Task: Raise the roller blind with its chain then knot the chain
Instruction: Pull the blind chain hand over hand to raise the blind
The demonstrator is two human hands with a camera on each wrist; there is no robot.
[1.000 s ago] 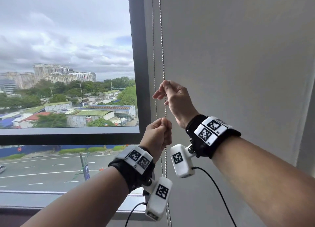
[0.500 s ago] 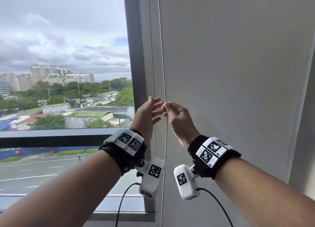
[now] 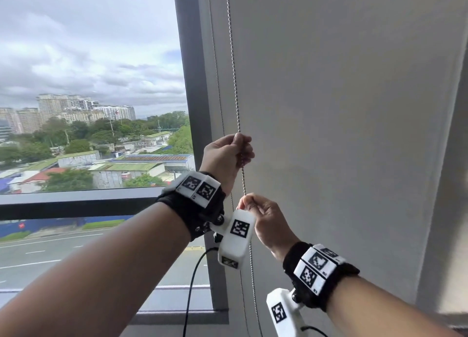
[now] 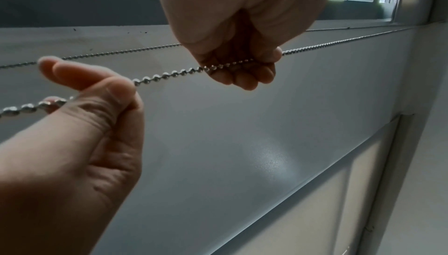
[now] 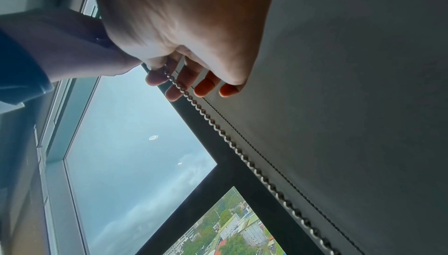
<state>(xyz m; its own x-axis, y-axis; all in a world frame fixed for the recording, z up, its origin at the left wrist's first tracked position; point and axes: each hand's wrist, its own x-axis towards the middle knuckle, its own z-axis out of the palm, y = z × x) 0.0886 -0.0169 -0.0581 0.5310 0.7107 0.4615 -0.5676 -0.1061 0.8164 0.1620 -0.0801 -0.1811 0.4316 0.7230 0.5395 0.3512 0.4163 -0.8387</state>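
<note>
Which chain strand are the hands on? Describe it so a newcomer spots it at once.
Right of the dark window post hangs the grey roller blind. Two beaded strands run down its left edge; the worked strand is the right-hand one. Only it is gripped: left hand above, right hand below; the other strand runs behind them.

Shiny metal bead chain (image 3: 234,65)

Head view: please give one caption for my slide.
Both hands, left above right, grip the bead chain beside the blind.
</note>
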